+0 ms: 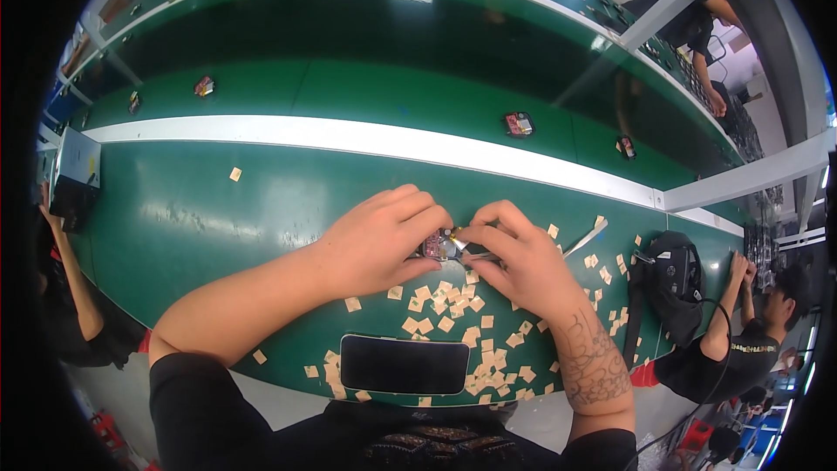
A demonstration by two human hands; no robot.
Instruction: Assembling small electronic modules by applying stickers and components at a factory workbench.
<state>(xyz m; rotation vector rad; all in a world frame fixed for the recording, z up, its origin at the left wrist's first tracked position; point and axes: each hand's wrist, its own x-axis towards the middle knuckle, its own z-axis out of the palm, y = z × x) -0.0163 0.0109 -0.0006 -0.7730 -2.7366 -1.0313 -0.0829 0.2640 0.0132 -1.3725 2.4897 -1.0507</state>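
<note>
Over the middle of the green table, my left hand (384,240) grips a small electronic device with a reddish circuit board (433,246) between thumb and fingers. At the device's right side is my right hand (519,253), its fingers pinched together. A thin silvery tool (479,256) shows between its thumb and index finger, mostly hidden by them. Both hands meet at the device. Just below them, many small tan square stickers (445,324) lie scattered. A black-screened phone (404,365) rests flat near the front edge.
Beyond the white rail (305,131), a green belt carries several small devices, one of them a red-boarded unit (518,125). To the right stands a black bag (674,283); a pale strip (586,237) lies nearer. Co-workers sit on both sides, including a person (741,344) at right.
</note>
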